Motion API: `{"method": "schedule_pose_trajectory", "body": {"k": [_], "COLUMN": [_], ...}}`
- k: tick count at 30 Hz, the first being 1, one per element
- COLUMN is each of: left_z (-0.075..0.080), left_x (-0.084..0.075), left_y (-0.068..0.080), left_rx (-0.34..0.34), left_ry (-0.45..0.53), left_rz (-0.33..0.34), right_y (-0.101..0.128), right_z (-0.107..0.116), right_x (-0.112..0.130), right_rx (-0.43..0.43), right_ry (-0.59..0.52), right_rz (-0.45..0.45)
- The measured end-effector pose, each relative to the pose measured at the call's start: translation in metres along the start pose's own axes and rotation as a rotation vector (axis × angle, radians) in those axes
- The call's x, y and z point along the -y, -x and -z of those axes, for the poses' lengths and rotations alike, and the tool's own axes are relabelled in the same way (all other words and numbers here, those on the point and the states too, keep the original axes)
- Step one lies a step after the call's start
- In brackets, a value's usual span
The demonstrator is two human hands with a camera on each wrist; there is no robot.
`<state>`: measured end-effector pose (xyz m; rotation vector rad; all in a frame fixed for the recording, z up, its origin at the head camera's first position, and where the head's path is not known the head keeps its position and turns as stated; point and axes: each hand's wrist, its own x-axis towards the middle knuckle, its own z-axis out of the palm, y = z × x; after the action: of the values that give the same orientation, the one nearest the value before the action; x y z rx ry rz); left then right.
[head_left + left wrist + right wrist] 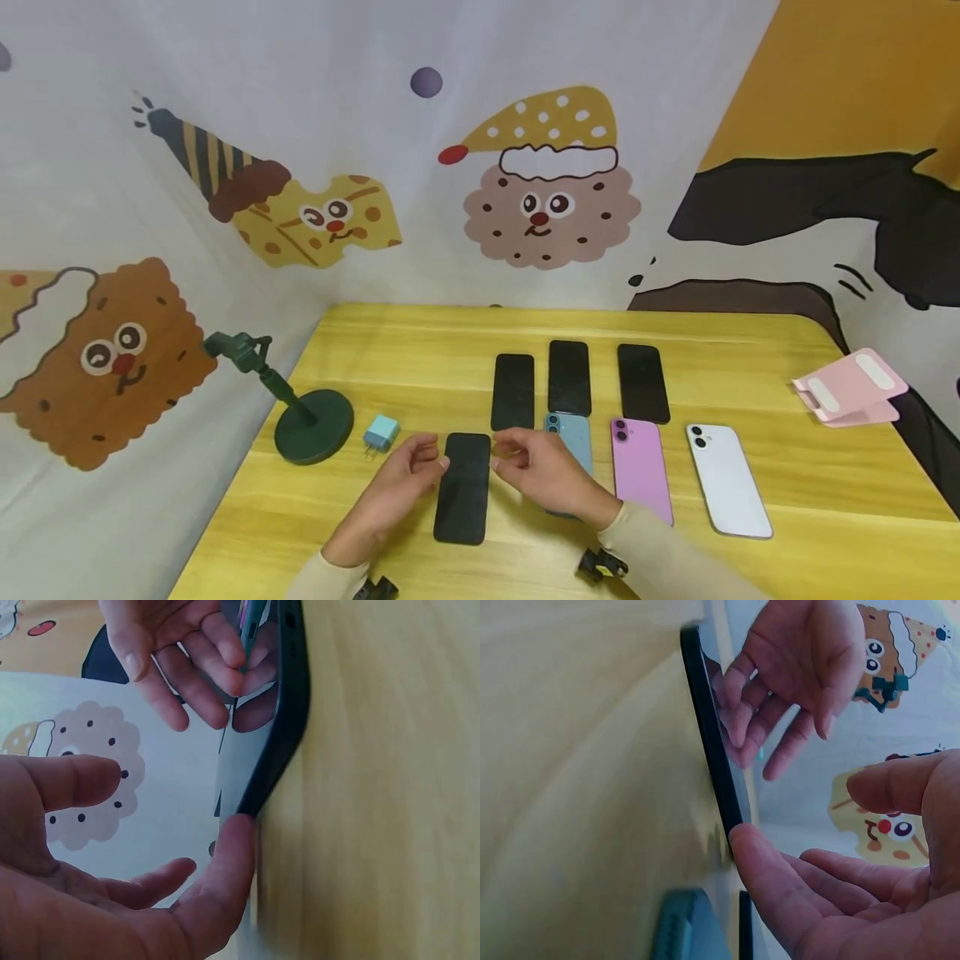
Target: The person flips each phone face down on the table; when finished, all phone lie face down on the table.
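Grip: both hands flank a black phone (pixel 462 488) lying screen-up on the table (pixel 810 500); the left hand (pixel 395 487) has a fingertip (pixel 232 847) against the phone's left edge near its far corner, and the right hand (pixel 543 475) has a fingertip (pixel 742 840) against the right edge. Fingers on both are relaxed and spread, closed around nothing.
Phone: flat, glossy black slab with rounded corners, at the near centre of the table; its glass mirrors the fingers in both wrist views.
Hidden: the right hand covers most of a teal phone (pixel 573 437), leaving only its camera end in sight. Whether the other fingers touch the black phone cannot be told. Both forearms are cut off at the frame's bottom edge, in cream sleeves.
Row beyond: three dark phones (pixel 568 377) lie side by side, screens up, just past the hands.
Right of the hands: a pink phone (pixel 641 467) and a white phone (pixel 727 479) lie backs up, smooth and matt, twin lenses showing.
Left: a small pale-blue charger (pixel 381 433) sits just beside a dark green stand (pixel 311 425) with a round base and slanted arm.
Far right: a pink folding holder (pixel 851 387) at the table's edge.
Surface: yellow wood grain.
Backdrop: cloth printed with cartoon biscuits (pixel 551 208).
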<state>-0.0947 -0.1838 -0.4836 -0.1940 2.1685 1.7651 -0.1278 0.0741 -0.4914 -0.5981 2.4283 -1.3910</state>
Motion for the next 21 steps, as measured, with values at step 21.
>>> {"method": "schedule_pose_trajectory", "body": {"k": [21], "left_z": [0.003], "left_x": [-0.002], "left_y": [-0.003], "left_rx": [0.045], "left_ry": [0.097], "left_rz": [0.025], "right_y": [0.010], "right_z": [-0.015], "right_x": [0.005], "right_rx": [0.063], "right_ry": [-0.083], "right_rz": [-0.003]}}
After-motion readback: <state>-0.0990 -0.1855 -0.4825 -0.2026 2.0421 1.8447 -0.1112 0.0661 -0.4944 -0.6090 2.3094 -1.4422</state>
